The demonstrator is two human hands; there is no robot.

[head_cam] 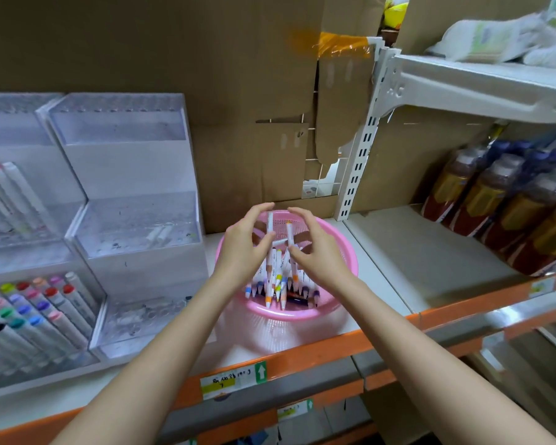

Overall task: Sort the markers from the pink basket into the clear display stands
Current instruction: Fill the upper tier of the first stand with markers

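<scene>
Markers lie heaped in the pink basket just beneath the fingers; the left hand pinches one upright, the right hand another. Light, stiff, smooth barrels (likely slippery): grip mid-barrel. Clear stands sit left of the fingers.

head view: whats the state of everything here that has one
basket, holds many markers
left hand, grips a marker upright
right hand, pinches second marker
left stand, partly filled
right stand, nearly empty
bottles, capped
</scene>
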